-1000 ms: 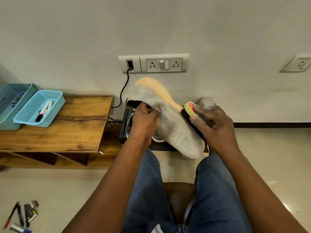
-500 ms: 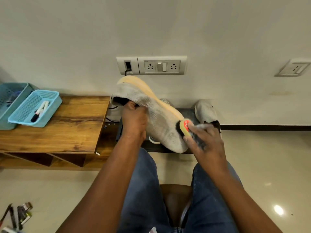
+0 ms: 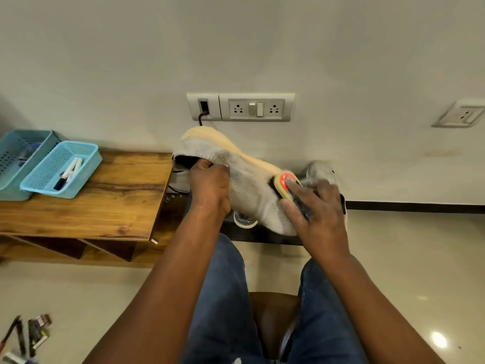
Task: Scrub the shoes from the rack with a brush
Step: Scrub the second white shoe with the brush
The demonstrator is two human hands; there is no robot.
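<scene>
Above the person's knees, the left hand (image 3: 210, 189) grips the grey shoe (image 3: 246, 187) by its collar; the right hand (image 3: 319, 206) clasps the brush (image 3: 284, 186) against its side.

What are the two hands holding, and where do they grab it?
The left hand grips the grey shoe at its ankle opening. The right hand holds the brush by its back.

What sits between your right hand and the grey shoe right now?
The brush: the right hand holds it against the grey shoe, as the head view shows.
</scene>
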